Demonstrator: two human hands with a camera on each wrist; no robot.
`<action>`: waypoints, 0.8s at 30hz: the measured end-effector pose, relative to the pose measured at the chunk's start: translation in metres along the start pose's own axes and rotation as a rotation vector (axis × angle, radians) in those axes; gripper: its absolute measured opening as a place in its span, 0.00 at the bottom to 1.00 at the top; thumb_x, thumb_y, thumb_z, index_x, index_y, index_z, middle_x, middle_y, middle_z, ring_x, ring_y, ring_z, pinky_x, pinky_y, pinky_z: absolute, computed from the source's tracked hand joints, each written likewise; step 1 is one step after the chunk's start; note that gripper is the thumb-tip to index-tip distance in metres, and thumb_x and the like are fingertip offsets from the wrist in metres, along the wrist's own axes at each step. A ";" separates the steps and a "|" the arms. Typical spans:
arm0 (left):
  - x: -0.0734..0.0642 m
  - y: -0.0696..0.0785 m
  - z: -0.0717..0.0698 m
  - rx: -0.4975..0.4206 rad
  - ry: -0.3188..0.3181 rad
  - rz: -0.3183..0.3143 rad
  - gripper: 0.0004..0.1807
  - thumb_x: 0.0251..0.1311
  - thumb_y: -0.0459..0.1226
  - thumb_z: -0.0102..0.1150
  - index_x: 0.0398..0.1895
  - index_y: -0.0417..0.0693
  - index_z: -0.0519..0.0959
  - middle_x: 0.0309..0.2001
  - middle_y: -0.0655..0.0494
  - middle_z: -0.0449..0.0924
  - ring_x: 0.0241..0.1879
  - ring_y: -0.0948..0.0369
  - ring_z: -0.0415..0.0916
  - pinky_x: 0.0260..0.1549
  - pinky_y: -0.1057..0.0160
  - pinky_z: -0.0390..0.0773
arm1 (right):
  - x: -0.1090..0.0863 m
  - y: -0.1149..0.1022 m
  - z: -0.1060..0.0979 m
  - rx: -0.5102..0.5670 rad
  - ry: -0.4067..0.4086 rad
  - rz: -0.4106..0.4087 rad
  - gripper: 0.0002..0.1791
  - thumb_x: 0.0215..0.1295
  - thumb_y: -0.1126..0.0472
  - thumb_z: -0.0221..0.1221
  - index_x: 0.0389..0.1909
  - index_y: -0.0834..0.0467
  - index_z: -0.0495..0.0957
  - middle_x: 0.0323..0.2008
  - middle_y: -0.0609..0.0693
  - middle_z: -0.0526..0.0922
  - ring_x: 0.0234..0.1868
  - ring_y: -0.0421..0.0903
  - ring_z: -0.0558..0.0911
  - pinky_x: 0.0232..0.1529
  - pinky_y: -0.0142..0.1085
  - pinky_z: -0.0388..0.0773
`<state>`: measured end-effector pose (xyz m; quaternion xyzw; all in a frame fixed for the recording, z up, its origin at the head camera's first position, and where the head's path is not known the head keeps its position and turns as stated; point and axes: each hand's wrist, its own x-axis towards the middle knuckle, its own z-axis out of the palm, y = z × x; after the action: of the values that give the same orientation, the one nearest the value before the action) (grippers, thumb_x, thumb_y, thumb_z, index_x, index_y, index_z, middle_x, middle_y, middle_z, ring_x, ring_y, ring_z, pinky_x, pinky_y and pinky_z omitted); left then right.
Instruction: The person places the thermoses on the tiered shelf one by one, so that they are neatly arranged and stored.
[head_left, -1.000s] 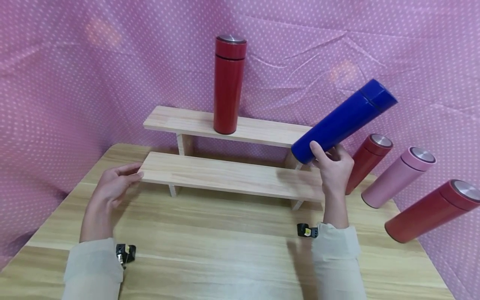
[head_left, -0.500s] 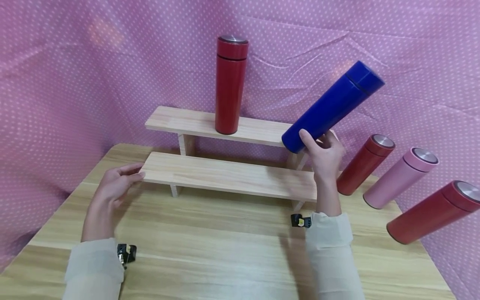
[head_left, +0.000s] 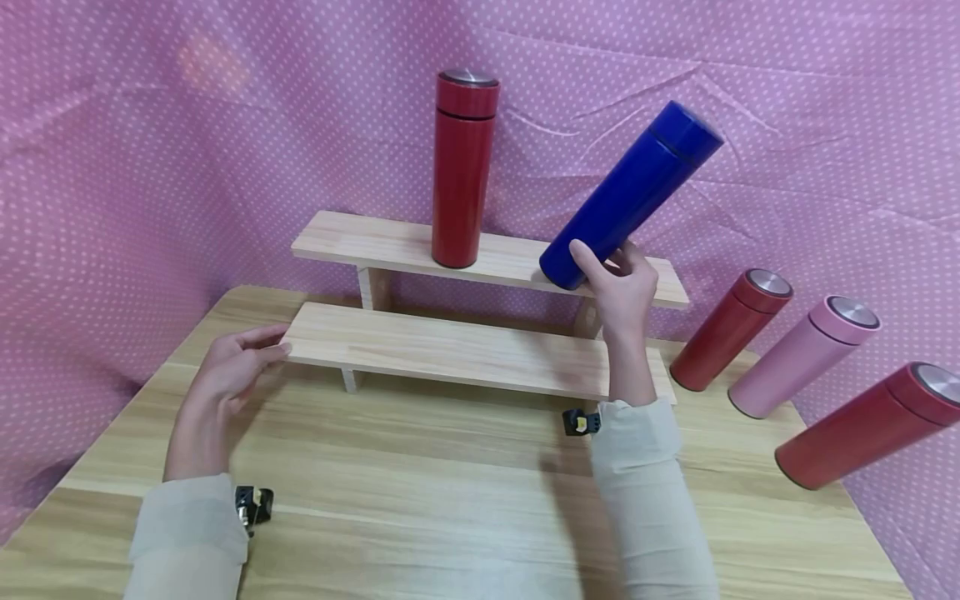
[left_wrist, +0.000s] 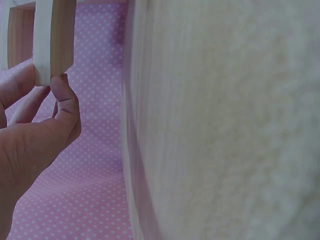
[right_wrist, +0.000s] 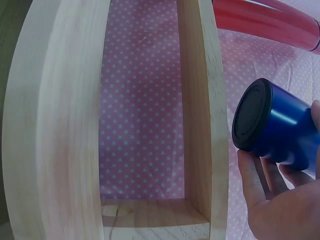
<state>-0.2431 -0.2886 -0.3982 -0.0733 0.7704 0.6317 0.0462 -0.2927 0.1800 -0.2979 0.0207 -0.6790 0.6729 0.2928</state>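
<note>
My right hand (head_left: 626, 287) grips a blue thermos flask (head_left: 630, 196) near its base, with the lid tilted up to the right. The flask's lower end overlaps the upper board (head_left: 375, 237) of a two-tier wooden shelf. Seen from the right wrist, the dark flask bottom (right_wrist: 252, 115) is exposed beside that board, with fingers beneath. At the shelf's left end my left hand (head_left: 228, 367) pinches the tip of the lower board (head_left: 450, 350) between thumb and fingers, which the left wrist view shows closely. A red thermos flask (head_left: 461, 183) stands upright on the upper board, left of the blue one.
Right of the shelf, a red flask (head_left: 731, 329), a pink flask (head_left: 802, 358) and another red flask (head_left: 870, 425) stand on the wooden table (head_left: 420, 500). A pink dotted cloth (head_left: 262, 125) hangs behind and around the table.
My right hand has carried the blue flask leftward and upward, from the shelf's right end to over the upper board, and the flask has become more upright. My left hand stays put.
</note>
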 end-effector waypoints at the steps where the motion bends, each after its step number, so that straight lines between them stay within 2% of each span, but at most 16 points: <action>1: 0.000 0.000 0.000 0.001 0.002 0.002 0.35 0.72 0.41 0.60 0.76 0.37 0.59 0.74 0.40 0.56 0.49 0.71 0.69 0.48 0.76 0.76 | 0.000 0.000 0.001 -0.001 0.000 0.004 0.25 0.54 0.54 0.76 0.53 0.59 0.85 0.44 0.57 0.86 0.41 0.48 0.86 0.40 0.32 0.85; 8: 0.000 -0.001 0.001 0.006 0.010 0.012 0.35 0.72 0.40 0.60 0.76 0.37 0.61 0.72 0.43 0.59 0.50 0.71 0.69 0.53 0.74 0.75 | 0.003 0.003 0.008 -0.021 0.013 0.057 0.30 0.54 0.53 0.77 0.57 0.59 0.83 0.47 0.59 0.85 0.44 0.49 0.85 0.45 0.33 0.84; 11: 0.001 -0.001 0.001 -0.030 0.009 0.004 0.35 0.71 0.38 0.61 0.76 0.36 0.60 0.70 0.44 0.60 0.49 0.71 0.71 0.53 0.73 0.76 | 0.004 0.004 0.011 -0.022 0.008 0.064 0.30 0.55 0.52 0.76 0.57 0.60 0.83 0.47 0.59 0.85 0.44 0.48 0.85 0.45 0.34 0.84; 15: 0.001 -0.001 0.000 -0.070 0.004 0.008 0.36 0.70 0.36 0.63 0.75 0.34 0.60 0.69 0.44 0.60 0.47 0.73 0.74 0.54 0.73 0.76 | 0.007 0.004 0.016 0.000 -0.002 0.062 0.28 0.54 0.53 0.76 0.56 0.59 0.84 0.46 0.59 0.85 0.43 0.48 0.86 0.41 0.34 0.85; 19: 0.001 -0.001 0.000 -0.062 0.003 0.014 0.36 0.70 0.36 0.63 0.75 0.33 0.60 0.69 0.44 0.60 0.47 0.74 0.73 0.55 0.73 0.76 | 0.010 0.003 0.022 0.031 -0.026 0.066 0.28 0.53 0.53 0.77 0.55 0.58 0.84 0.47 0.60 0.85 0.43 0.49 0.87 0.37 0.33 0.86; 24: 0.002 -0.001 0.000 -0.079 -0.001 0.016 0.37 0.69 0.36 0.64 0.75 0.33 0.60 0.64 0.49 0.65 0.47 0.72 0.74 0.54 0.72 0.77 | 0.013 0.003 0.028 -0.002 -0.039 0.067 0.29 0.53 0.51 0.77 0.55 0.58 0.84 0.48 0.60 0.85 0.44 0.50 0.87 0.37 0.33 0.86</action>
<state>-0.2445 -0.2895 -0.3997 -0.0688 0.7452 0.6621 0.0386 -0.3155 0.1588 -0.2928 0.0109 -0.6856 0.6811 0.2568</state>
